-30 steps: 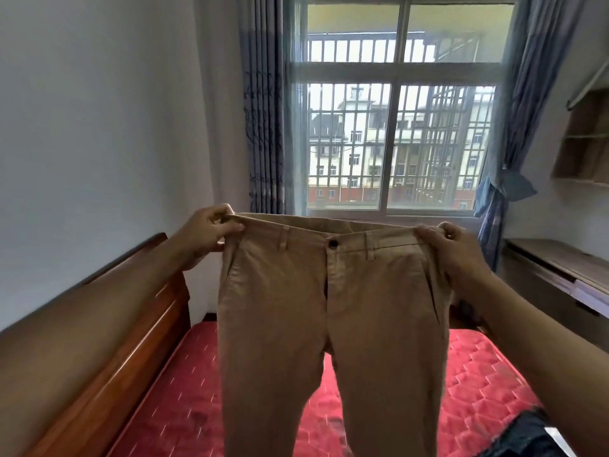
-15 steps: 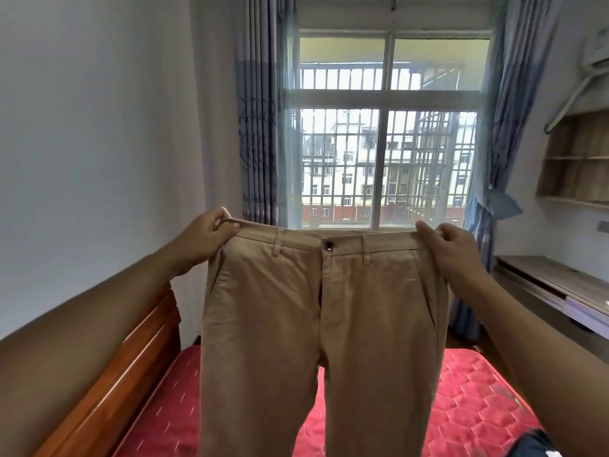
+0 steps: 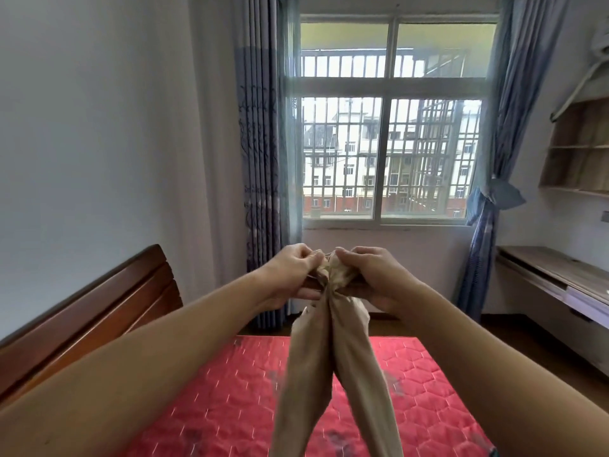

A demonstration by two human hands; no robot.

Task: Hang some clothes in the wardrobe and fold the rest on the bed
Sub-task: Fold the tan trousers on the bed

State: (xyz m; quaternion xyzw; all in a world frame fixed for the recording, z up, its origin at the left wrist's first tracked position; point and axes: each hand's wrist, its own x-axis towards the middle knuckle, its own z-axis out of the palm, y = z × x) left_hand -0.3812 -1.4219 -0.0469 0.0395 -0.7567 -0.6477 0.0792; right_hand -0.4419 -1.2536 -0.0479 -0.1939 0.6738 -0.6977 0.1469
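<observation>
1. Trousers, tan cotton, long point(image 3: 333, 374): waistband bunched together, legs hanging side by side above red quilted bed mattress point(image 3: 230, 390).
2. Left grip point(image 3: 291, 275) and right grip point(image 3: 375, 278) both clench the waistband, close together.

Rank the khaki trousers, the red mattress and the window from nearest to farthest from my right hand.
1. khaki trousers: gripped at the waist by the right hand.
2. red mattress: below the hand, under the hanging legs.
3. window: on the far wall, straight ahead.
</observation>
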